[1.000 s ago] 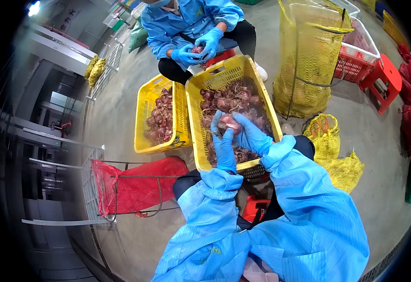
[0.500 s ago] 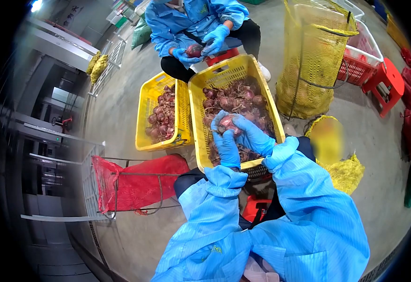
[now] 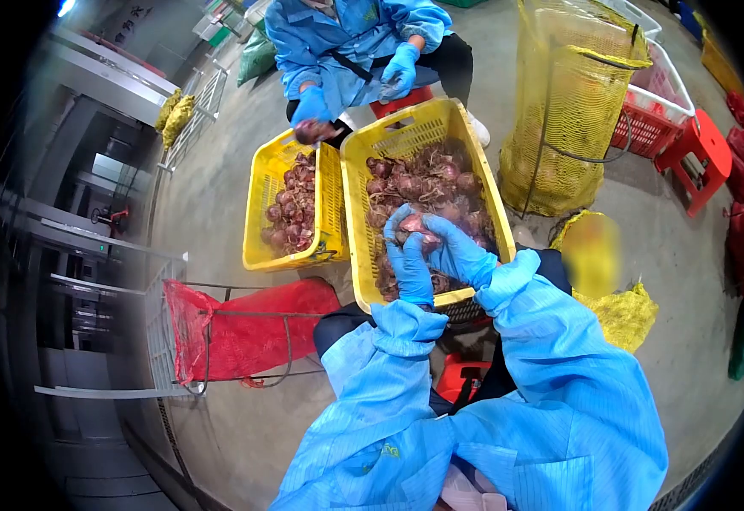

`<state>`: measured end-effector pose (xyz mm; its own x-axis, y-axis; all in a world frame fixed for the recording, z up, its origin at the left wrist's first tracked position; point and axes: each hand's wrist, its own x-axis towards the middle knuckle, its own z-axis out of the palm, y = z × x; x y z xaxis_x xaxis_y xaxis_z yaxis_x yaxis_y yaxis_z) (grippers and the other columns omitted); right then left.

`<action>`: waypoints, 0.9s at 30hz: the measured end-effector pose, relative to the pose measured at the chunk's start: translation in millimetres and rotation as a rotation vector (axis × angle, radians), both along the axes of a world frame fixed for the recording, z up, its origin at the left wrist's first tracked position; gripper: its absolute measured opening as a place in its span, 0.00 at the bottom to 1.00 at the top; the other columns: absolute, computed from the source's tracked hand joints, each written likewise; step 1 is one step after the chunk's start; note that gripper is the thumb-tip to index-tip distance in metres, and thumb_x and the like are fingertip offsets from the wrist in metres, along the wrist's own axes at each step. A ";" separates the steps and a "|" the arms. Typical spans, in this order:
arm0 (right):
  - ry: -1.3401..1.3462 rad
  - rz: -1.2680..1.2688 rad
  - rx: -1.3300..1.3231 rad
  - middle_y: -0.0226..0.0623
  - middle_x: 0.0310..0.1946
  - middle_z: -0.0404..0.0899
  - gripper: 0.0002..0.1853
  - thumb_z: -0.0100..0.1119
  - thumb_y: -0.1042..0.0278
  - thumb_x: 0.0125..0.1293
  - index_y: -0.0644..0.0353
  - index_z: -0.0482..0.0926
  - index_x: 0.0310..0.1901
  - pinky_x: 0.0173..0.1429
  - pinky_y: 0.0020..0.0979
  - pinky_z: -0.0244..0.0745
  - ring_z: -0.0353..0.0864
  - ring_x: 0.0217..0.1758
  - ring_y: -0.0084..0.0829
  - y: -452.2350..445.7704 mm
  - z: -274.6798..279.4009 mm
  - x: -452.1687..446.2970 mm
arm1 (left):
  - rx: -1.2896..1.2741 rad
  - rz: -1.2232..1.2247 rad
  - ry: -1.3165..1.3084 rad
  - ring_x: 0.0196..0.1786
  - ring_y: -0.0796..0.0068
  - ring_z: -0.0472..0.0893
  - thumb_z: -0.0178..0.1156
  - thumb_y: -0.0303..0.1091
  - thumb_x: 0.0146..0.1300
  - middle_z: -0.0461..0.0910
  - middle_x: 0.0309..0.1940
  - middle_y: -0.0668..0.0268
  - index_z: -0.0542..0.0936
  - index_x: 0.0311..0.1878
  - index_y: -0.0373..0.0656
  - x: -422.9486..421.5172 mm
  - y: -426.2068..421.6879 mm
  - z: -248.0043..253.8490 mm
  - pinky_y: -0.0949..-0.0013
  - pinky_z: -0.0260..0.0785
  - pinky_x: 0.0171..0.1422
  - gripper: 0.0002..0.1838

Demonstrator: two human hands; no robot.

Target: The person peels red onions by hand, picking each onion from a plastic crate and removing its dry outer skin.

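Both my blue-gloved hands are closed around one red onion [image 3: 417, 230] above the near half of a yellow crate [image 3: 357, 247]. My left hand [image 3: 407, 260] wraps the onion from the left. From the right, my right hand [image 3: 460, 253] grips it, fingers at its top and side. Parts of the onion are hidden by the gloves. Below and beyond my hands, many red onions [image 3: 427, 179] with dry roots and loose skins fill the crate.
A second yellow crate [image 3: 257, 213] with onions stands left. Opposite sits a co-worker [image 3: 351, 43], one gloved hand holding an onion [image 3: 314, 131] over that crate. A red mesh bag [image 3: 253, 328] lies left; a yellow net sack on a frame [image 3: 559, 128] and red stool [image 3: 702, 157] stand right.
The co-worker's hands have come apart, one carrying an onion left to above the left crate. My hands stay in nearly the same place, with the onion slightly turned.
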<state>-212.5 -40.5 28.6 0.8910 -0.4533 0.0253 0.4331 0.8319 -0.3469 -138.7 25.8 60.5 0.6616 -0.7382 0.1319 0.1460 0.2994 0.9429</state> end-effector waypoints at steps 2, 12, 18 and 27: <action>0.008 0.001 -0.002 0.40 0.55 0.76 0.25 0.52 0.53 0.72 0.63 0.69 0.62 0.62 0.35 0.75 0.78 0.55 0.31 -1.5 -0.4 1.7 | -0.028 -0.001 -0.008 0.57 0.71 0.74 0.56 0.32 0.60 0.73 0.55 0.62 0.72 0.61 0.40 1.9 -1.3 -0.2 0.67 0.68 0.64 0.24; 0.382 -0.168 -0.437 0.32 0.52 0.76 0.22 0.55 0.50 0.69 0.57 0.74 0.56 0.56 0.37 0.75 0.74 0.55 0.28 2.2 8.9 14.2 | 0.054 -0.042 0.515 0.55 0.71 0.76 0.56 0.43 0.66 0.77 0.53 0.65 0.73 0.61 0.49 28.2 7.5 -67.4 0.66 0.72 0.59 0.21; 0.705 -0.323 -1.172 0.48 0.54 0.78 0.26 0.57 0.52 0.68 0.63 0.73 0.59 0.61 0.37 0.71 0.77 0.58 0.41 -0.9 -19.7 34.9 | -0.021 -0.151 1.233 0.59 0.57 0.74 0.55 0.46 0.63 0.74 0.58 0.60 0.73 0.60 0.49 69.9 42.6 -82.2 0.44 0.68 0.64 0.23; 0.845 -0.383 -0.579 0.33 0.53 0.76 0.25 0.56 0.55 0.70 0.62 0.70 0.63 0.49 0.26 0.68 0.73 0.49 0.23 -49.4 -6.0 19.9 | -0.191 0.128 0.755 0.72 0.46 0.61 0.56 0.49 0.68 0.59 0.71 0.54 0.69 0.65 0.56 249.4 13.6 22.7 0.37 0.62 0.68 0.24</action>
